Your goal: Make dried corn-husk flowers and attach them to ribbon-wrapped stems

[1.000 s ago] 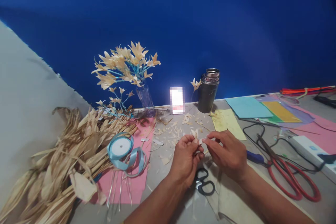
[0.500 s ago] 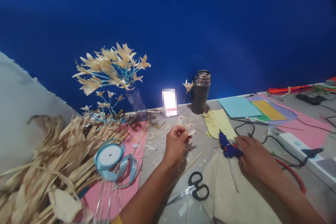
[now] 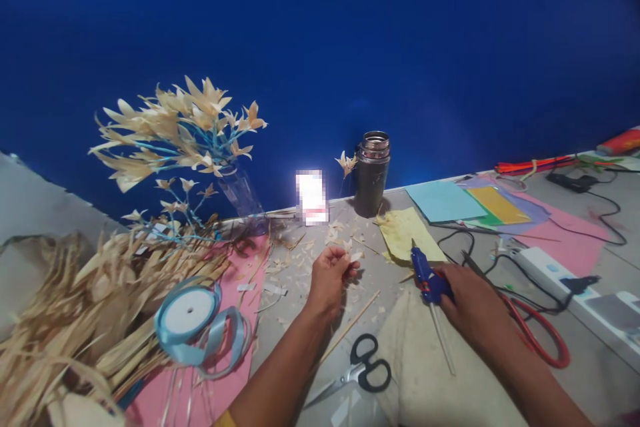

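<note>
Blue and narrow-nosed, the glue gun (image 3: 425,278) sits in the right hand (image 3: 470,297), whose fingers grasp its handle, though the underside of that grip is hidden; its nozzle points away from the person, at the near edge of the yellow paper (image 3: 407,233), and whether the two touch cannot be told; a pale rod (image 3: 443,340) runs from the gun toward the person, over a beige sheet (image 3: 435,390). The left hand (image 3: 330,277) is near the middle of the counter (image 3: 280,337), among scattered scraps (image 3: 300,257); its thumb and fingers pinch a small pale piece (image 3: 357,257), which juts out to the right.

Just beside the left forearm, a thin stick (image 3: 350,327) lies aslant; nearer the person rest the scissors (image 3: 363,371), black loops to the right. Red-handled shears (image 3: 560,350) lie partly behind the right forearm, near a white power strip (image 3: 543,270). Toward the blue wall (image 3: 320,47), a dark flask (image 3: 371,180) stands uncapped, a single flower (image 3: 346,162) just beside it; farther left, a clear vase (image 3: 243,193) leans, holding cream flowers (image 3: 175,123); husks (image 3: 75,293) heap at the far left, next to a pink sheet (image 3: 245,277) with a spool of blue ribbon (image 3: 187,312) near.
</note>
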{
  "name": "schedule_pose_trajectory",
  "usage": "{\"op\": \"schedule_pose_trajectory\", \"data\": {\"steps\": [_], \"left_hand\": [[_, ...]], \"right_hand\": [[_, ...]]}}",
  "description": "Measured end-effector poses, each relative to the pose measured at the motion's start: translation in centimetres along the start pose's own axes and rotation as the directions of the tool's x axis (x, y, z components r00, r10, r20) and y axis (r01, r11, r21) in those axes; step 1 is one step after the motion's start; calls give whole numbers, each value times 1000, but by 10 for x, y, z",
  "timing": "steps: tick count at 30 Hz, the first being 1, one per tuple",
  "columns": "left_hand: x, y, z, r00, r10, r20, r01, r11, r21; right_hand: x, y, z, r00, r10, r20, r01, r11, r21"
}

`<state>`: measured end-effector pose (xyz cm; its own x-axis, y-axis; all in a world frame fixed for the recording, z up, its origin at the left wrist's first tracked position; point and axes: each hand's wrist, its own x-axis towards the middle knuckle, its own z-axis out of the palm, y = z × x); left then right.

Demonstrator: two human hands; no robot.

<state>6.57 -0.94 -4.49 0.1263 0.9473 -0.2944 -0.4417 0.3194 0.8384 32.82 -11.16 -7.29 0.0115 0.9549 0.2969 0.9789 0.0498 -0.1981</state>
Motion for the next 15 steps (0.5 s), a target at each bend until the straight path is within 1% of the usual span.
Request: {"op": "schedule_pose_trajectory", "data": {"steps": [3,6,9,12,15], "left_hand": [[1,0,5,1000,-3,16,4,1000,-10],[3,0,19,998,-34,52,33,999,20],[11,-7,43,992,-77,104,65,990,122],[20,-21,68,986,-88,139,50,966,252],[26,-38,82,985,-101,141,45,935,353]], "right_hand": [[3,0,2,1000,-14,0,14,1000,19],[8,-1,3,1000,-27,15,26,999,46],[10,-2,2,999,-23,29,21,997,72],[9,-4,1,1000,-3,29,0,996,88],[6,-5,2,1000,7,30,-11,993,122]]}}
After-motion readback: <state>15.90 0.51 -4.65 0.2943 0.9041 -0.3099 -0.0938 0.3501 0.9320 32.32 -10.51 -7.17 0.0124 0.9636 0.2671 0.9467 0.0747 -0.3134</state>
